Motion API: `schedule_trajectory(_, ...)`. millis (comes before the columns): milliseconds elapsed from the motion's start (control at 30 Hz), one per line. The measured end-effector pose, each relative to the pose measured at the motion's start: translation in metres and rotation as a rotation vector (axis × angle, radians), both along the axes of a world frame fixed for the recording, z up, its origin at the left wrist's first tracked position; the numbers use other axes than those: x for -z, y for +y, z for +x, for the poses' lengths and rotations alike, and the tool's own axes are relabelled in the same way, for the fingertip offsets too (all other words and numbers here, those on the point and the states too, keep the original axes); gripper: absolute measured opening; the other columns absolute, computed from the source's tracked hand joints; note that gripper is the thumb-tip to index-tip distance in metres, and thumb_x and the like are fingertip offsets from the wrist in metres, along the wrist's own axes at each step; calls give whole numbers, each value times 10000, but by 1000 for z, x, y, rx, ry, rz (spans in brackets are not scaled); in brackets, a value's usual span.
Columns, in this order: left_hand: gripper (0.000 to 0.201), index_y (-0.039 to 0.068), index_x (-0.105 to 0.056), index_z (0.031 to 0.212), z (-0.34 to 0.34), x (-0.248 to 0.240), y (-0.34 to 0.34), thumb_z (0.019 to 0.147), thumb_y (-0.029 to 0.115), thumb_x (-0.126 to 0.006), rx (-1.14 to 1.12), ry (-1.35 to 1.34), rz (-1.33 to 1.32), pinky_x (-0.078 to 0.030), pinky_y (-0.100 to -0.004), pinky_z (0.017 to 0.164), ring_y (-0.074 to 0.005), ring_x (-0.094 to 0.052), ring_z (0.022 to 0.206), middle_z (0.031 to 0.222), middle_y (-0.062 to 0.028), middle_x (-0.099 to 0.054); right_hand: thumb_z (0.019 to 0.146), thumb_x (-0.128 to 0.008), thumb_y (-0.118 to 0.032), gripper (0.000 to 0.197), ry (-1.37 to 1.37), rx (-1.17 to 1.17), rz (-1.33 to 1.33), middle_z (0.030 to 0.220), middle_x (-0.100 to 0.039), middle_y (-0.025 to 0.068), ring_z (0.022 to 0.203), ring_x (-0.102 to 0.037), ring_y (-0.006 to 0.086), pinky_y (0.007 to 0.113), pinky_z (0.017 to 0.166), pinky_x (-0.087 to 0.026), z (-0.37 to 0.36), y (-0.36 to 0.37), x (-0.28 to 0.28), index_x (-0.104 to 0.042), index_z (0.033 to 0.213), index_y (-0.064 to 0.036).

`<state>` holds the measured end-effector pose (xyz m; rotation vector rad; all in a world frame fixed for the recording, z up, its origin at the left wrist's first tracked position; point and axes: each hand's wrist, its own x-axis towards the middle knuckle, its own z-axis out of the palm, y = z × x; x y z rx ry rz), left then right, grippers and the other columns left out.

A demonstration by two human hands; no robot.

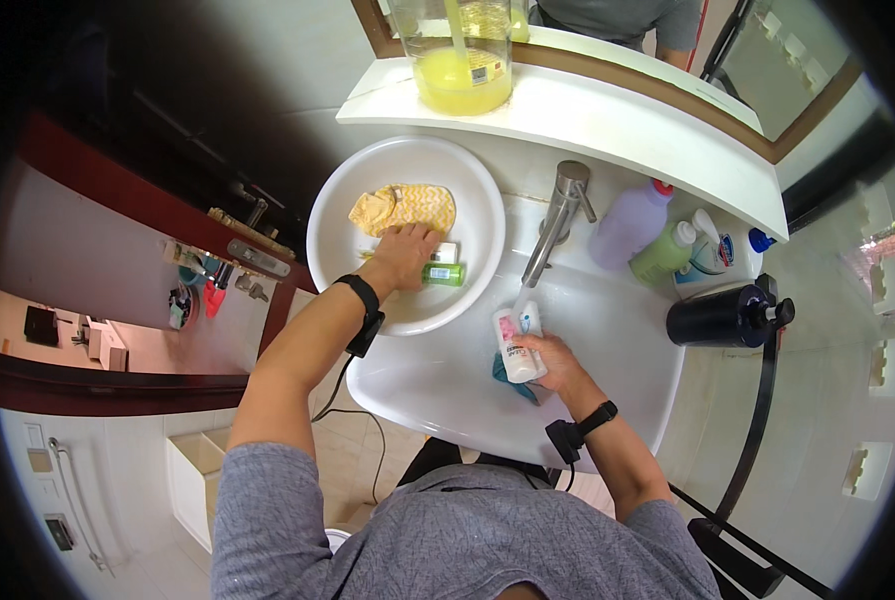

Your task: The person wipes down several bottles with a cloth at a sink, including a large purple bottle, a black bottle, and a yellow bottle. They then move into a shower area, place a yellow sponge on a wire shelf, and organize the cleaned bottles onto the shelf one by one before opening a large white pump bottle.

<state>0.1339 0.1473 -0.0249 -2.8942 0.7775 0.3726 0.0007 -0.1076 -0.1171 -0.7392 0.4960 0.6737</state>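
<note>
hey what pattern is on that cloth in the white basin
Yellow and white zigzags on the cloth, clearest in the head view.

The white sink (612, 330) carries a teal item (513, 388) beneath the grip of the right hand (559, 364), a white basin (324, 205) left of it, and a purple bottle (630, 224) and a green bottle (661, 256) beyond it, rightward.

Brightish, fairly even lt. over white sink (617, 350) & basin (317, 235); whites pale, low detail, shadows soft. Wall upper L (207, 110) v. dark by contrast. Small glints on faucet (557, 215); hazy reflections on R wall (832, 400). Centre reasonably sharp, white bottles (512, 350) a bit soft. Fisheye dist.: shelf (647, 115) & door frame (157, 387) bow, corners go blk.
</note>
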Motion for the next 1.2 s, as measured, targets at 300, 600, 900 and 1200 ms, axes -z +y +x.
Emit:
schedule_trajectory(300,347,86,-555,990,16,-9,17,655,162,-603,-26,-16,-60,-449,-387,786,-297,-578,919,946,-128,-608,742,-656,-59,401,48,-30,-40,892,-579,96,742,-606,216,353,642,-520,1,-2,1,-467,1090,4)
schedule_trajectory(600,299,135,-584,986,26,-23,20,722,268,-625,-192,5,-92,-480,-374,738,-284,-605,860,897,-126,-634,727,-668,-44,440,31,-30,-29,933,-571,109,765,-608,228,373,656,-525,0,1,14,-448,1105,-2)
schedule_trajectory(900,241,113,-605,920,14,15,4,682,140,-574,273,-113,55,-419,-376,841,-213,-514,988,957,-43,-542,722,-666,-21,432,53,-10,13,919,-580,111,762,-614,228,353,642,-529,-2,-1,8,-459,1099,20)
schedule_trajectory(1200,500,140,-520,1156,16,-6,27,665,98,-598,290,-146,-88,-380,-372,907,-245,-536,994,1007,-74,-586,725,-663,-16,416,84,25,-8,912,-582,112,757,-614,226,352,653,-531,-2,1,5,-473,1093,28)
